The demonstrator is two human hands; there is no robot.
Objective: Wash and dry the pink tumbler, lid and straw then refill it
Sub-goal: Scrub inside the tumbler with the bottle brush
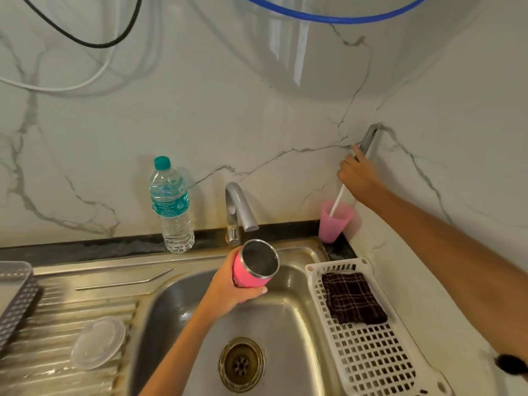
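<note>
My left hand [228, 292] grips the pink tumbler [253, 270] round its body, tilted, steel inside facing me, over the sink basin [274, 324] just below the tap [238, 207]. My right hand [357, 175] is at the back right wall corner, fingers curled round a long tool with a grey handle [370, 138] and a white stem that runs down into a pink plastic cup [333, 224]. A clear round lid [97, 342] lies on the ribbed drainboard. A metal straw [125, 281] lies on the steel ledge behind it.
A water bottle with a teal cap [171, 207] stands on the dark ledge left of the tap. A white slotted tray [371, 352] right of the basin carries a dark checked cloth [353, 298]. A grey rack [14, 298] sits at the far left.
</note>
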